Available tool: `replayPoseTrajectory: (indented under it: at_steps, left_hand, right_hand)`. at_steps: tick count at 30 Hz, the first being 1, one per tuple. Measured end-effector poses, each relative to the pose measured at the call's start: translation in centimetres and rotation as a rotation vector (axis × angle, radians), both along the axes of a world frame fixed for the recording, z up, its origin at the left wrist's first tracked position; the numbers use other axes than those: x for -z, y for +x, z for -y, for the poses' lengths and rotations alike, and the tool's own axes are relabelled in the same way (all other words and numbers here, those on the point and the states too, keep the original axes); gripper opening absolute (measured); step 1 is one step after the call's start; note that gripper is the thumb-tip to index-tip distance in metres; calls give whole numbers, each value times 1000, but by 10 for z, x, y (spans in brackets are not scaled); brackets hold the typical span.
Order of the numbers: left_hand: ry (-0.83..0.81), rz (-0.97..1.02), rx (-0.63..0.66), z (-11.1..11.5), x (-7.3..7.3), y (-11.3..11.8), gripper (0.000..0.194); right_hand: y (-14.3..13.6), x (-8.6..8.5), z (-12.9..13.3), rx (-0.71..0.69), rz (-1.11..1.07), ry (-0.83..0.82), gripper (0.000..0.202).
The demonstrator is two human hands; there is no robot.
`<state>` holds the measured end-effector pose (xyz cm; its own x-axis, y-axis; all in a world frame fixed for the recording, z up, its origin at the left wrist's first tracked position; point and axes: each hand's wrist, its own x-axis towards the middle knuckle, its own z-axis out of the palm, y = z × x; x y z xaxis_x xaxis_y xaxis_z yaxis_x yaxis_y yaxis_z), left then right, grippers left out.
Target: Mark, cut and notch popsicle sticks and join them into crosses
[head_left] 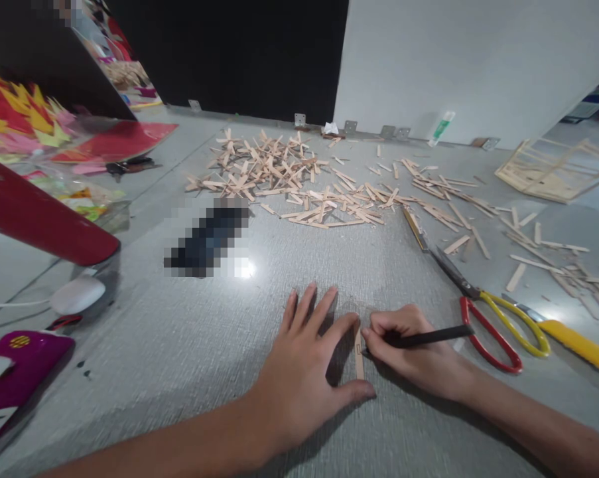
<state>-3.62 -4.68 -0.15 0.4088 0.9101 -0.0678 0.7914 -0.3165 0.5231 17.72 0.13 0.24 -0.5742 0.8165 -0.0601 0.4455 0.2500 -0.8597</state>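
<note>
A short flat wooden stick (359, 362) lies on the grey surface (144, 372), with a small rectangle drawn near its middle. My left hand (306, 365) is spread beside it, the index fingertip on its far end and the thumb across its near end. In my right hand (413, 345) is a black pen (436, 336), gripped between thumb and fingers, its tip at the stick's right edge by the drawn rectangle.
Scissors (473, 292) and a yellow-handled knife (578, 342) lie right. Many wooden sticks (274, 166) are heaped behind. A wooden frame (538, 179) stands back right. At left are a red tube (45, 216), a white mouse-like object (77, 295) and a purple power strip (30, 365).
</note>
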Motion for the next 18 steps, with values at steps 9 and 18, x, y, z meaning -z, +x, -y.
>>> replayPoseTrajectory:
  at_steps: [9, 18]
  left_hand:
    - [14, 11, -1, 2, 2, -1, 81]
    - [40, 2, 20, 3, 5, -2, 82]
  right_hand:
    - [0, 2, 0, -13, -15, -11, 44]
    - [2, -2, -1, 87, -84, -200, 45]
